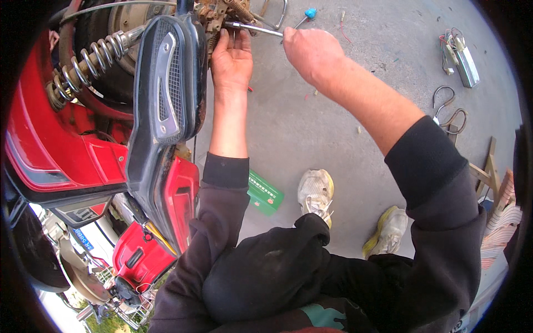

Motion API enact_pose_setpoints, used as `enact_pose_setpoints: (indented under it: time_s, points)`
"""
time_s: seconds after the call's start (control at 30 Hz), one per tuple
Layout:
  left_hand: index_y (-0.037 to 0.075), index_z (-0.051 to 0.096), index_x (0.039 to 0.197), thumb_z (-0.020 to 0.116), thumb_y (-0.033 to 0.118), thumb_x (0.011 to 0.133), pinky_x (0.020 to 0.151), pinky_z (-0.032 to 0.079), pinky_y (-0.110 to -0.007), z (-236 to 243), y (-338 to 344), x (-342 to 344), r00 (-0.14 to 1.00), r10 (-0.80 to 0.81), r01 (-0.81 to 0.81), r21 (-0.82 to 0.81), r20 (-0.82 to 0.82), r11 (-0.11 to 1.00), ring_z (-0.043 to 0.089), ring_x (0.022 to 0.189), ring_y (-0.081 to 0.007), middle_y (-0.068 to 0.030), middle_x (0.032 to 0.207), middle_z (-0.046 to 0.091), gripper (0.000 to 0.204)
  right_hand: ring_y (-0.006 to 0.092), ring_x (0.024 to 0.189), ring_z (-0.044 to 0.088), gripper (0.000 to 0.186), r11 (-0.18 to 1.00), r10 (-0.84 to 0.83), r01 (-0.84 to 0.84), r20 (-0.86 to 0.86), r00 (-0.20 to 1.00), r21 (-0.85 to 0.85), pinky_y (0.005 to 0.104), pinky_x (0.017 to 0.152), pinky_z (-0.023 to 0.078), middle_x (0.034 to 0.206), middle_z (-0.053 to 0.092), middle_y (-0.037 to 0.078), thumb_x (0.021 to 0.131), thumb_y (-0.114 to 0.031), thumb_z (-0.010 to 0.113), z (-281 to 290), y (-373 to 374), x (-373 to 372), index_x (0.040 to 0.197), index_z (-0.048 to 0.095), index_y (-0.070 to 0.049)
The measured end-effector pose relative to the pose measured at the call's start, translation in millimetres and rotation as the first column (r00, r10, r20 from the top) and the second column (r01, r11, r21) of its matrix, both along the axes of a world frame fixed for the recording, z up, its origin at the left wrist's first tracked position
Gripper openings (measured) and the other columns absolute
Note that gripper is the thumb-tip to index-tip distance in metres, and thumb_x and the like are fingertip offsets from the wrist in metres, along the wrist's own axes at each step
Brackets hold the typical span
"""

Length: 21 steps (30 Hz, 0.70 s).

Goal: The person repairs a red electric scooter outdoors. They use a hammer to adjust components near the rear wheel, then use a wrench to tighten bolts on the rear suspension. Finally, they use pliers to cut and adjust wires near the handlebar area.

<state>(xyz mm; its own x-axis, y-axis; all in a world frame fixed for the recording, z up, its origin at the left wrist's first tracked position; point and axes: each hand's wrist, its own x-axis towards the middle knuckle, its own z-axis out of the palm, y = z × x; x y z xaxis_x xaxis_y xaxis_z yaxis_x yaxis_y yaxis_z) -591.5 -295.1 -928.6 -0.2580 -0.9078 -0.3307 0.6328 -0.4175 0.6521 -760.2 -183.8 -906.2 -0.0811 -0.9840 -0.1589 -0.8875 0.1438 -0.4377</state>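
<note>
My right hand (313,53) is closed in a fist around the end of a silver wrench (261,29). The wrench's other end reaches left to rusty metal parts (217,15) under a red scooter (61,144). Just below that end, my left hand (232,64) is turned palm up, its fingers stretched toward the rusty parts and the thumb apart. Its fingertips are partly hidden at the mechanism, and I see nothing held in the palm. Close to its left is the scooter's black-and-silver side piece (166,83), with a coil spring shock absorber (91,66) farther left.
A green box (264,193) lies on the grey floor near my shoes (316,194). A blue-headed tool (310,13) lies beyond my right hand. Farther right are a metal-cased unit with wires (463,58), a looped cable (449,111) and a wooden frame (488,169).
</note>
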Motion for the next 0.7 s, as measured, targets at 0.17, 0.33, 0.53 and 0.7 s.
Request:
enact_pose_setpoints:
  time_s: [0.17,0.33,0.53,0.7]
  points:
    - [0.002,0.066,0.112,0.065,0.009,0.098,0.094,0.058,-0.038,-5,20,3,0.990,-0.012,0.017,-0.036,0.139,0.999,0.068,0.104,-0.0231,-0.0105,0.111,0.072,0.016,0.0361,0.079,0.074,0.013,0.996,0.054,-0.059,0.071,0.996,0.070,0.0470,0.068,0.059,0.081,0.072,0.018,0.093,-0.007,0.056,8,32,3,0.103,0.059,0.001]
    - [0.004,0.067,0.104,0.068,0.014,0.097,0.088,0.058,-0.038,-33,41,9,0.957,-0.194,0.190,0.041,0.214,0.981,0.068,0.096,-0.0216,-0.0079,0.099,0.070,0.012,0.0396,0.083,0.072,0.022,0.980,0.046,-0.077,0.165,0.985,0.183,0.0498,0.073,0.058,0.081,0.071,0.020,0.093,-0.007,0.056,-2,78,-10,0.113,0.061,-0.001]
    - [0.002,0.068,0.108,0.064,0.010,0.100,0.077,0.058,-0.030,-68,61,-4,0.698,-0.246,0.218,0.128,0.672,0.968,0.069,0.088,-0.0160,-0.0071,0.102,0.071,0.012,0.0407,0.096,0.071,0.021,0.941,-0.093,-0.003,0.270,0.958,0.338,0.0507,0.081,0.057,0.096,0.072,0.024,0.090,-0.004,0.055,-44,118,-18,0.107,0.066,-0.001]
    - [0.003,0.066,0.117,0.061,0.010,0.101,0.083,0.056,-0.027,-66,79,9,0.451,-0.100,0.360,-0.078,0.887,0.930,0.069,0.100,-0.0143,-0.0056,0.111,0.071,0.018,0.0418,0.093,0.071,0.031,0.980,-0.164,0.123,0.282,0.945,0.157,0.0519,0.081,0.057,0.097,0.070,0.024,0.087,-0.003,0.055,-55,167,-30,0.115,0.068,-0.005]
